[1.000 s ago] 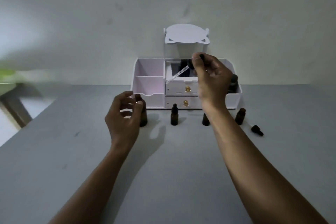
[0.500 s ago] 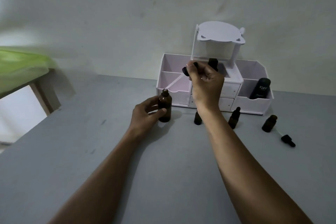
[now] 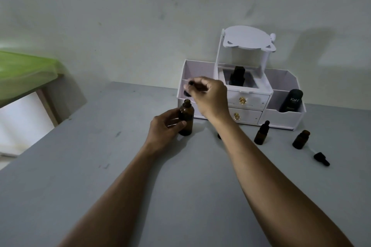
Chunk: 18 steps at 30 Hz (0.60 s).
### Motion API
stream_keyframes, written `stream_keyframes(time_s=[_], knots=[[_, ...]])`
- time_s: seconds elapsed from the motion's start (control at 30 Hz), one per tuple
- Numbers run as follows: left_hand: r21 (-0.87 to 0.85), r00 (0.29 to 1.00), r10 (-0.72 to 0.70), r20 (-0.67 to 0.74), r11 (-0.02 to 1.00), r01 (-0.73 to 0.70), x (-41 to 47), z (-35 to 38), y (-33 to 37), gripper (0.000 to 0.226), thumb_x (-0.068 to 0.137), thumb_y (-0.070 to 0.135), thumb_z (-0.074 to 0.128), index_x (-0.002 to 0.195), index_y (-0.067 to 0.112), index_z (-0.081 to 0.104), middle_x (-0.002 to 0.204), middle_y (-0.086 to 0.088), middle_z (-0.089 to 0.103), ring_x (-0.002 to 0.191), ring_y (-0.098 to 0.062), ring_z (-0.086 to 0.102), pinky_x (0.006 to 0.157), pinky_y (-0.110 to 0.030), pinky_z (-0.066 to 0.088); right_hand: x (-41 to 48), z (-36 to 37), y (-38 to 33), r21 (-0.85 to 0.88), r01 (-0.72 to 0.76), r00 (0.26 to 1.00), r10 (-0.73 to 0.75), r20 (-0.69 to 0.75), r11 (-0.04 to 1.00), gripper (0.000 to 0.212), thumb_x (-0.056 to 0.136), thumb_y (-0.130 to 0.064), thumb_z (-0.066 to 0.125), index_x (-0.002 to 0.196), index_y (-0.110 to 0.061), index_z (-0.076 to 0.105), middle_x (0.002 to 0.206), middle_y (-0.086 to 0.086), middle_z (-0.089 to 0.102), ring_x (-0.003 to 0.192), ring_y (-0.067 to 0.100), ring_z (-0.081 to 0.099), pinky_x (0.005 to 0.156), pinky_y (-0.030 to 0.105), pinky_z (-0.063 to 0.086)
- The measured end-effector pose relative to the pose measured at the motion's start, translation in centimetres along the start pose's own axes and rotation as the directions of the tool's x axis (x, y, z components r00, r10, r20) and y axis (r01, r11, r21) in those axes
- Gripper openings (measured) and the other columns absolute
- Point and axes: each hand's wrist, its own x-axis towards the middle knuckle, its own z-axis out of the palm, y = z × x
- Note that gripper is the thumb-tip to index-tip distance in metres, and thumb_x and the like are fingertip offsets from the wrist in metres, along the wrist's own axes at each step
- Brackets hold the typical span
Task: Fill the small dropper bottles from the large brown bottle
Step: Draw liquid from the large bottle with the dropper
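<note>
The large brown bottle stands uncapped on the grey table. My left hand grips its body from the left. My right hand hovers above and right of its mouth, pinching a black dropper directly over the neck; its glass tube is blurred. One small brown bottle with a dropper cap stands right of my right forearm. An uncapped small bottle stands further right. A loose black dropper cap lies beside it. Another small bottle is mostly hidden behind my right wrist.
A white organizer with two drawers stands at the back against the wall. It holds a black bottle on the right and a dark bottle in the middle. A green-topped surface is at the far left.
My left hand took hold of the large brown bottle. My right hand carried the dropper left and down until it is right over the bottle's mouth. The view shifted left.
</note>
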Motion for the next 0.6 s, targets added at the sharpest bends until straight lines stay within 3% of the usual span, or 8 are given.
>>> stream_keyframes(time_s=[0.13,0.3,0.43,0.6], knots=[[0.016,1.000,0.003,0.000,1.000,-0.003,0.1,0.1,0.0,0.050,0.086,0.002,0.074,0.134,0.010,0.062,0.116,-0.002,0.072,0.101,-0.004,0.070,0.087,-0.014,0.054,-1.0,0.5,0.7,-0.104,-0.025,0.997,0.032,0.072,0.994,0.016,0.083,-0.019,0.079,0.096,-0.010,0.078,0.093,0.003,0.077,0.084,0.014,0.071,0.086,0.031,0.060],[0.026,1.000,0.002,-0.009,1.000,-0.002,0.1,0.1,-0.2,0.054,0.085,0.005,0.076,0.136,0.014,0.059,0.117,-0.002,0.071,0.101,0.005,0.066,0.086,-0.011,0.054,-1.4,-0.6,0.1,-0.084,-0.035,0.998,0.039,0.046,0.996,0.028,0.083,-0.026,0.080,0.107,-0.012,0.075,0.095,0.000,0.075,0.083,0.009,0.070,0.079,0.018,0.057],[0.044,0.989,0.057,-0.137,0.998,-0.051,-0.5,0.2,0.3,0.060,0.084,0.016,0.079,0.139,0.021,0.055,0.119,-0.001,0.069,0.109,-0.009,0.066,0.083,-0.025,0.057,-2.8,-4.6,0.2,-0.030,0.040,0.997,-0.042,-0.065,0.999,0.024,0.086,-0.022,0.077,0.108,-0.014,0.074,0.098,-0.003,0.075,0.085,0.005,0.069,0.071,0.010,0.052],[0.191,0.910,0.287,-0.299,0.952,-0.237,-2.6,1.3,3.8,0.048,0.086,0.010,0.075,0.126,0.029,0.058,0.106,0.000,0.069,0.090,-0.016,0.068,0.074,-0.030,0.057,-5.2,-14.2,2.6,-0.101,0.080,0.941,-0.108,-0.320,0.992,0.018,0.087,-0.013,0.074,0.106,-0.015,0.074,0.093,0.000,0.075,0.079,0.003,0.067,0.070,0.015,0.052]])
